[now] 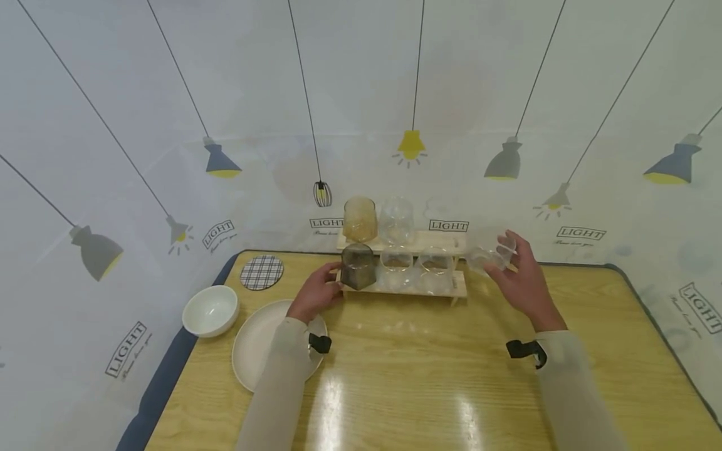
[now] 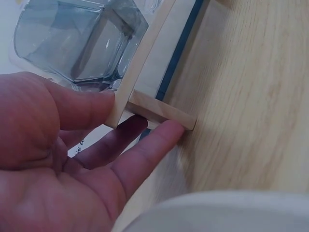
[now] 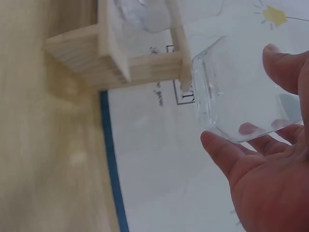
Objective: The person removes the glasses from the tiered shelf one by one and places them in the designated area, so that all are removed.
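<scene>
Head view: a clear glass (image 1: 492, 254) is held by the right hand (image 1: 521, 279) just off the rack's (image 1: 434, 289) right end; five glasses are already racked. Left wrist view: the rack's left end is steadied by the left hand (image 2: 67, 159), fingers straight. Right wrist view: fingers (image 3: 219, 152) are curled round the glass, not yet shelved.

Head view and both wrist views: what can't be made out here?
- Left wrist view: left hand at the wooden rack; the dark glass is cut off by the top edge.
- Right wrist view: clear glass in the right hand; its rim is out of frame.
- Head view: clear glasses too faint to count.
</scene>
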A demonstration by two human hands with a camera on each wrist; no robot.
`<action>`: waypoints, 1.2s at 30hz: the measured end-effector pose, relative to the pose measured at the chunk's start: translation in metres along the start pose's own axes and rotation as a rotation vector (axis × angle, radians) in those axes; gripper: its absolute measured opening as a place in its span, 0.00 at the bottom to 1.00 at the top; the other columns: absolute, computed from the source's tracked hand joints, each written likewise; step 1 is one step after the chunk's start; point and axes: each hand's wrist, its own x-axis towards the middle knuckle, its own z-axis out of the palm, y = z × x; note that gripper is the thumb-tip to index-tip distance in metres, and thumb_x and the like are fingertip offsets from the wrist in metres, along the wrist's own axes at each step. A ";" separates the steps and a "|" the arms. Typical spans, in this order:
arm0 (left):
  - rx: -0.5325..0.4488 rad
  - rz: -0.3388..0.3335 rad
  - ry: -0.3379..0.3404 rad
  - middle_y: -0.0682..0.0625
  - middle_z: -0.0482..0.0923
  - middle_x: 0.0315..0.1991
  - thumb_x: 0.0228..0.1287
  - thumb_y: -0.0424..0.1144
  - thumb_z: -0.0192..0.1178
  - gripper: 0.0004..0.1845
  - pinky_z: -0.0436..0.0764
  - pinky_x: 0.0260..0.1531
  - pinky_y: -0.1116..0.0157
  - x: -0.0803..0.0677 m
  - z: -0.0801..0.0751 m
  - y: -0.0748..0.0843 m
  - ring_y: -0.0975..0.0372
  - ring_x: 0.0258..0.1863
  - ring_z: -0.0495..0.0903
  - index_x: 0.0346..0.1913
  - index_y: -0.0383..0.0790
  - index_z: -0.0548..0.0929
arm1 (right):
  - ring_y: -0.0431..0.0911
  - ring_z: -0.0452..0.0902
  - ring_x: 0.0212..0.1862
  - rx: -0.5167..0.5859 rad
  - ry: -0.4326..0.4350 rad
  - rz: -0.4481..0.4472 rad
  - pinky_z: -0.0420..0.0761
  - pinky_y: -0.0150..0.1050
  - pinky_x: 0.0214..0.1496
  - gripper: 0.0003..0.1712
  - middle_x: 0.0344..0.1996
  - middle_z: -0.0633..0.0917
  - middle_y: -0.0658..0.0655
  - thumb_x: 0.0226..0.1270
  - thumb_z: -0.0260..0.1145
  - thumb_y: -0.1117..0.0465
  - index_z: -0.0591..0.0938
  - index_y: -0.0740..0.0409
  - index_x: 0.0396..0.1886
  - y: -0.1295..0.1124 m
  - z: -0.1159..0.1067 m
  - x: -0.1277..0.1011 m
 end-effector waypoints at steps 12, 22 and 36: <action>-0.027 -0.003 -0.009 0.35 0.71 0.73 0.78 0.31 0.56 0.31 0.88 0.52 0.54 -0.001 0.001 -0.001 0.50 0.54 0.83 0.80 0.51 0.67 | 0.73 0.62 0.77 -0.003 -0.062 0.023 0.75 0.15 0.52 0.49 0.80 0.62 0.71 0.79 0.67 0.54 0.48 0.58 0.86 0.054 -0.004 -0.033; -0.050 -0.002 -0.009 0.34 0.72 0.72 0.79 0.31 0.56 0.31 0.86 0.50 0.55 -0.005 0.002 0.002 0.51 0.52 0.82 0.80 0.50 0.67 | 0.72 0.61 0.78 -0.010 -0.115 0.168 0.83 0.37 0.56 0.49 0.80 0.62 0.69 0.76 0.69 0.48 0.51 0.58 0.83 0.074 0.004 -0.042; -0.050 -0.001 -0.024 0.33 0.70 0.71 0.78 0.28 0.53 0.33 0.85 0.46 0.56 -0.003 0.002 0.005 0.53 0.45 0.80 0.81 0.48 0.64 | 0.76 0.68 0.72 -0.098 -0.104 0.035 0.83 0.35 0.59 0.46 0.76 0.64 0.77 0.77 0.69 0.57 0.51 0.67 0.79 0.082 0.010 -0.041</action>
